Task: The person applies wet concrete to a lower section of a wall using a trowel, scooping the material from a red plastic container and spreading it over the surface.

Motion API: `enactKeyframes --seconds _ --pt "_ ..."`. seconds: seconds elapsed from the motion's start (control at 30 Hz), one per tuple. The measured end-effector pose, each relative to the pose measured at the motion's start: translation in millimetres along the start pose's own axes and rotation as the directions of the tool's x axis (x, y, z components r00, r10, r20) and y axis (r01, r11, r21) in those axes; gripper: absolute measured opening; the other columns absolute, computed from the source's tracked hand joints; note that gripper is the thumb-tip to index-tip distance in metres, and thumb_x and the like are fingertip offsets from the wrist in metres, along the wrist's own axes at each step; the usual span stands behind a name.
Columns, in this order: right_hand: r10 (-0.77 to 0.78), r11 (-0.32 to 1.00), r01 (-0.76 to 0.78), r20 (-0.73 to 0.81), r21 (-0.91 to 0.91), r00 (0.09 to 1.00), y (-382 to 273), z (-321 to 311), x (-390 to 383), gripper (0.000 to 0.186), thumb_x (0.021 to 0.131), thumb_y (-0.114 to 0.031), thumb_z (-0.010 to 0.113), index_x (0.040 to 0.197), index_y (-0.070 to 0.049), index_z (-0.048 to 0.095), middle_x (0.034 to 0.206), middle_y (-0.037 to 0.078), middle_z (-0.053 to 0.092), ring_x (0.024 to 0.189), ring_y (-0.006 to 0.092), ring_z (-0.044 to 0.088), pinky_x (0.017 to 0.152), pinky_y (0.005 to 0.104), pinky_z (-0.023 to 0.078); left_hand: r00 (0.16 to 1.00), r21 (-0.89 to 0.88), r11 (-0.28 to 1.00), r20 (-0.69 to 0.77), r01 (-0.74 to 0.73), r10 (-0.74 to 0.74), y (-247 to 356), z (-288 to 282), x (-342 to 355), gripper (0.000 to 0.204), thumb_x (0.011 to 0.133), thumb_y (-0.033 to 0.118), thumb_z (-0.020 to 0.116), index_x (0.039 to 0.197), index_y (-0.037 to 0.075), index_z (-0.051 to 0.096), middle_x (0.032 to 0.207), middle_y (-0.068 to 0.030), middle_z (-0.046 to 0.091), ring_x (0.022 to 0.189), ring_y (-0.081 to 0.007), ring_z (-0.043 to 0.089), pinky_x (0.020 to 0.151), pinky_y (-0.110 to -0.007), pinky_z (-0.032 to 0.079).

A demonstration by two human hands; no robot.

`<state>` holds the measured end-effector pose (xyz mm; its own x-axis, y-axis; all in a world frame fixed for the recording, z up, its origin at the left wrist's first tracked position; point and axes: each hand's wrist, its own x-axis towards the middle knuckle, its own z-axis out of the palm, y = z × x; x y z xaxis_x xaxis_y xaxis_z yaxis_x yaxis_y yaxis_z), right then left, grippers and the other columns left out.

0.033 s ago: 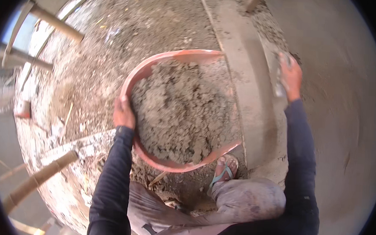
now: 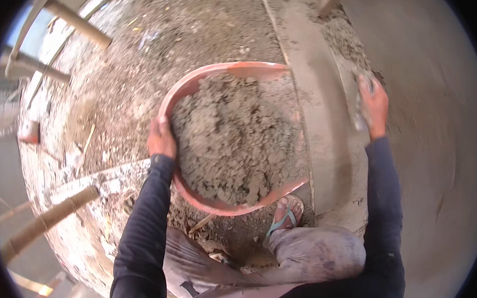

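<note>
Currently the left hand (image 2: 161,139) grips the left rim of a round, shallow, reddish-orange pan (image 2: 221,71), fingers curled over the edge, thumb outside. Pan is heaped with lumpy grey wet mortar (image 2: 233,138) and sits tilted over the rubble-strewn ground (image 2: 144,77).

Right hand (image 2: 373,105) is well right of the pan, closed around a grey mortar-smeared tool (image 2: 359,115); tool type too blurred to tell. It's pressed against the smooth grey plastered wall surface (image 2: 430,133), just past a straight grey ledge strip (image 2: 316,126) that runs along the pan's right edge.

Below the pan: a foot in a blue-strapped sandal (image 2: 286,215), right at the pan's lower rim, and a dusty grey trouser knee (image 2: 319,252). Left of the pan, well apart, several bamboo scaffold poles (image 2: 54,214).

Both sleeves are dark, long.
</note>
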<state>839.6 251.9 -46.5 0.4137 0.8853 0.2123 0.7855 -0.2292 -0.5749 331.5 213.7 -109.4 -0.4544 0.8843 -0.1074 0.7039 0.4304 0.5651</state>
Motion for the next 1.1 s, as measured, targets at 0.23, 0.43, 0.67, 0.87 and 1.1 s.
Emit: enactKeyframes --seconds 0.23,0.43,0.67,0.87,1.1 --pt "-0.545 0.832 0.55 0.294 0.075 0.785 -116 -26 -107 0.028 0.083 -0.029 0.065 0.098 -0.006 0.064 0.077 0.016 0.066 0.059 0.0301 0.063 0.053 0.037 0.049 0.999 -0.063 0.998 0.046 0.021 -0.018 7 -6 1 0.056 0.098 0.046 0.032 0.129 0.003 0.05 0.119 -0.0271 0.056 0.113 -0.0436 0.051 0.094 -0.042 0.04" --pt "-0.722 0.554 0.833 0.506 0.014 0.472 -143 34 -190 0.017 0.083 -0.011 0.05 0.097 -0.003 0.055 0.079 0.007 0.054 0.051 0.0186 0.056 0.043 0.0309 0.046 0.997 -0.369 0.928 0.045 -0.044 0.066 23 -2 -16 0.064 0.097 0.053 0.03 0.136 0.005 0.044 0.131 -0.022 0.051 0.121 -0.0346 0.05 0.1 -0.039 0.037" --pt "-0.641 0.71 0.693 0.295 -0.125 0.709 -131 31 -204 0.015 0.082 -0.009 0.051 0.096 -0.005 0.052 0.07 0.007 0.053 0.054 0.0193 0.057 0.043 0.0313 0.046 0.975 -0.151 0.965 0.02 -0.214 0.219 25 -9 -24 0.073 0.087 0.057 0.053 0.138 0.006 0.041 0.131 -0.0204 0.052 0.12 -0.0347 0.051 0.099 -0.039 0.039" --pt "-0.223 0.912 0.249 0.118 -0.325 0.968 6 7 -194 0.029 0.092 -0.032 0.055 0.094 -0.004 0.058 0.088 0.018 0.064 0.071 0.0324 0.063 0.062 0.0433 0.051 0.989 -0.043 0.99 0.062 -0.132 0.134 25 -14 -14 0.063 0.094 0.052 0.037 0.134 0.004 0.044 0.124 -0.0249 0.055 0.114 -0.0408 0.053 0.095 -0.042 0.041" --pt "0.35 0.927 -0.314 0.173 -0.206 0.921 115 33 -148 0.052 0.089 -0.047 0.055 0.097 0.004 0.059 0.09 0.026 0.063 0.09 0.0422 0.06 0.075 0.0458 0.046 0.996 0.14 0.989 0.084 -0.046 0.034 38 -2 21 0.057 0.096 0.05 0.036 0.118 0.003 0.059 0.105 -0.0277 0.062 0.102 -0.0439 0.058 0.087 -0.046 0.045"
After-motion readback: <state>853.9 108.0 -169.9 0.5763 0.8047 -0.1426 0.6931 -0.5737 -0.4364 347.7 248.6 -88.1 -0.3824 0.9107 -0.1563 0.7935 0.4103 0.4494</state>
